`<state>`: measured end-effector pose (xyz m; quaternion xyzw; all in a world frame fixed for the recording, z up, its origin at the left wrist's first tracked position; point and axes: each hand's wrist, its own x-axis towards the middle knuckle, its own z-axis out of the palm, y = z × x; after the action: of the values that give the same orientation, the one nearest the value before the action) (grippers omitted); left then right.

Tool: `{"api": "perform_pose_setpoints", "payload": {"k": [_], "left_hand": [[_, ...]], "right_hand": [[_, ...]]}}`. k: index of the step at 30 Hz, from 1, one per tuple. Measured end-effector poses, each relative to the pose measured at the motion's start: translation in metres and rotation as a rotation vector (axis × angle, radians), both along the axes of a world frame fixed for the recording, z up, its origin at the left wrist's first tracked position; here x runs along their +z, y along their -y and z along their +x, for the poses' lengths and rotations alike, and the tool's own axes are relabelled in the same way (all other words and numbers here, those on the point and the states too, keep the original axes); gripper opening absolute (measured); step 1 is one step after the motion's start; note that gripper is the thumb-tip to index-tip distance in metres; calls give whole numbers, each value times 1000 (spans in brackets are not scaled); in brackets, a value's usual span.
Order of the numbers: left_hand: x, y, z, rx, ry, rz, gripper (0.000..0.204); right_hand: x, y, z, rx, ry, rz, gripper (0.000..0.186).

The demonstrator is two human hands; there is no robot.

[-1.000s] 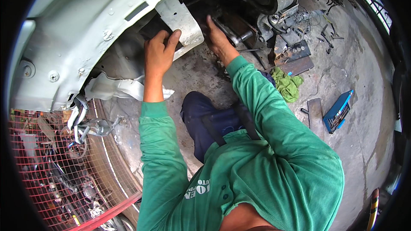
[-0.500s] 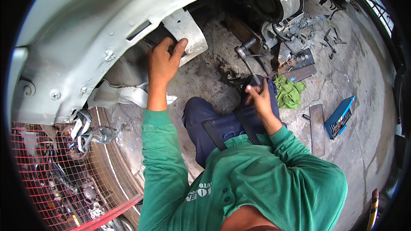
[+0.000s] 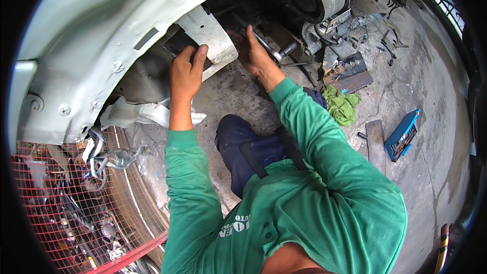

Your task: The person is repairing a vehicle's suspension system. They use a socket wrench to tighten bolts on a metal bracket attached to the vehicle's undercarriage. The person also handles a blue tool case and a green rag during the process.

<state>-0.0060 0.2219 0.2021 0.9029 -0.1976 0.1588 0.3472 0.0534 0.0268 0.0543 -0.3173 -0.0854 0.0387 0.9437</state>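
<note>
Spreading beneath the vehicle, a concrete floor (image 3: 418, 71) is noted; over its upper-left part, a pale body panel (image 3: 66, 71) is seen to arch. From the panel's lower edge, a light metal plate (image 3: 205, 28) is hung. Toward the right edge of the floor, an open blue case (image 3: 402, 134) is placed; to its upper left, a green rag (image 3: 341, 105) is left crumpled.

At the plate's left side, the left hand (image 3: 185, 75) is set, its fingers curled over a dark gap and its thumb raised near the edge; whether the plate is pinched cannot be told. The right hand (image 3: 258, 58) is held past the plate's lower right corner, thumb extended; its other fingers are mostly hidden, so closure cannot be confirmed.

Just right of that hand, a ratchet wrench (image 3: 267, 47) is located, clear of the floor. It is judged stiff, fairly heavy for its size, hardly fragile, perhaps slippery if greasy; hold is best taken near the handle's free end. The handle is aligned along the palm side, close to the thumb; the head is positioned right of the palm, beyond the fingers.
</note>
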Motion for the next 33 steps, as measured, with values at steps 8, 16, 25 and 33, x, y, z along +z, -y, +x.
{"api": "perform_pose_setpoints", "payload": {"k": [8, 16, 25, 33], "left_hand": [[0, -5, 0, -30, 58, -13, 55], [-3, 4, 0, -46, 101, -10, 52], [1, 11, -3, -50, 175, 42, 53], [-2, -11, -5, 1, 97, 4, 53]], "right_hand": [[57, 23, -150, -211, 358, -28, 102], [-91, 65, -225, -405, -421, -622, 105], [-61, 11, 13, -181, -525, -474, 97], [56, -6, -39, -353, 249, 34, 88]]}}
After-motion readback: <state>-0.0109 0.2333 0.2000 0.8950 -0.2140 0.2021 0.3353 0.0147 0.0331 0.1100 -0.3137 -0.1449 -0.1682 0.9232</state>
